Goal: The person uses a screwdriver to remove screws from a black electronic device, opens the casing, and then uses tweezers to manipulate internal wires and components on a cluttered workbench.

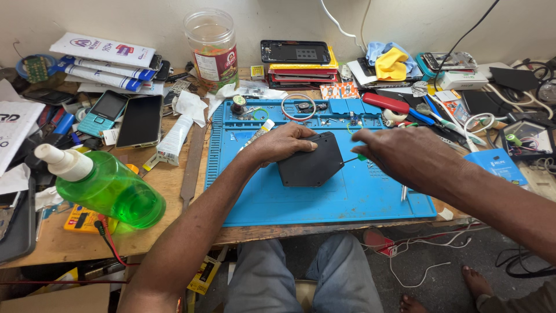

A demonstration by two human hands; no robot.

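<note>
- A black device (311,165), flat and angular with a matte, plain upper face, lies near the middle of the blue work mat (324,200), tilted so one corner points toward the mat's near edge.
- The left hand (281,145) rests on the device's far left edge, fingers curled over it and pinning it to the mat.
- The right hand (405,153) hovers just right of the device, fingers pinched narrow on a thin green-handled tool (354,157) whose tip meets the device's right edge.
- Left of the mat stand a green spray bottle (107,191) and a metal file (192,165).
- Behind the mat: a clear jar (212,49), stacked phones (298,64), a yellow cloth (392,65).
- Small screws and parts fill the mat's far trays (324,113); nothing crosses the device.
</note>
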